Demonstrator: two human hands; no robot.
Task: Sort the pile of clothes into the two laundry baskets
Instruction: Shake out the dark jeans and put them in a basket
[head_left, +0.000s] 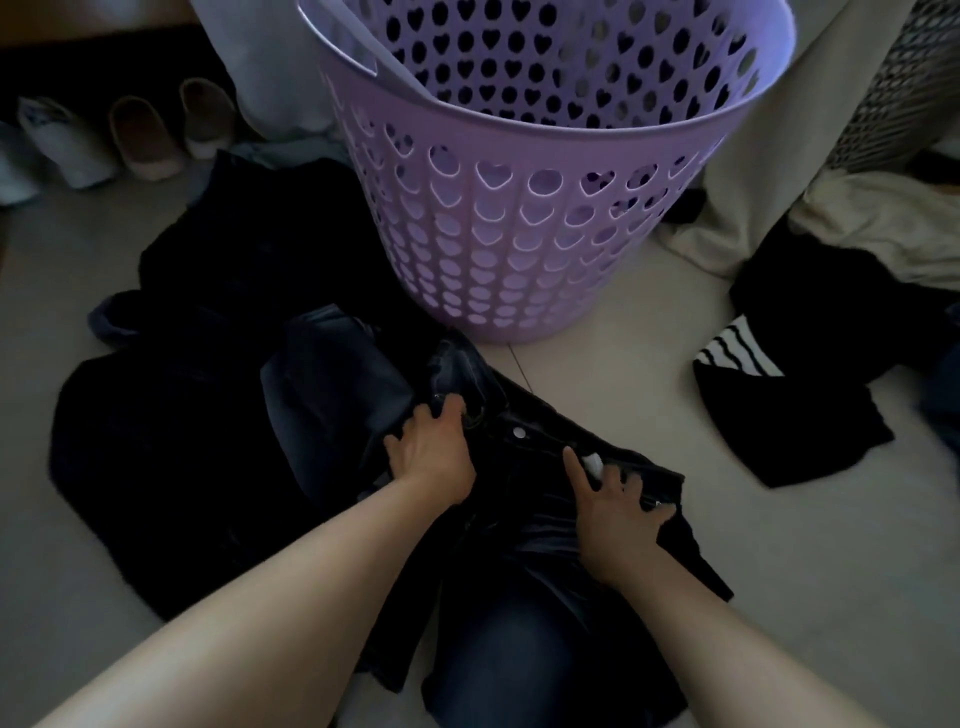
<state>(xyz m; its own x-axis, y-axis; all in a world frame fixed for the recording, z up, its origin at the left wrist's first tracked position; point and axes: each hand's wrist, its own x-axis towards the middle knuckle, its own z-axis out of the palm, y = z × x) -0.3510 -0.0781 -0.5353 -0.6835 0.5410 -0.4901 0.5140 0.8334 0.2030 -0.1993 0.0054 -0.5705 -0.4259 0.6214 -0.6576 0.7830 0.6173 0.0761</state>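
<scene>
A pair of dark jeans lies on the floor in front of me, on the near edge of a dark clothes pile. My left hand grips the jeans' waistband at the left, fingers curled into the fabric. My right hand grips the waistband at the right, next to a white tag. A lilac plastic laundry basket with heart-shaped holes stands upright just behind the jeans. At the top right corner shows a dark mesh basket.
A black garment with a white-striped cuff lies on the right, beside cream cloth. Slippers stand at the back left. Pale tiled floor shows between the lilac basket and the right-hand clothes.
</scene>
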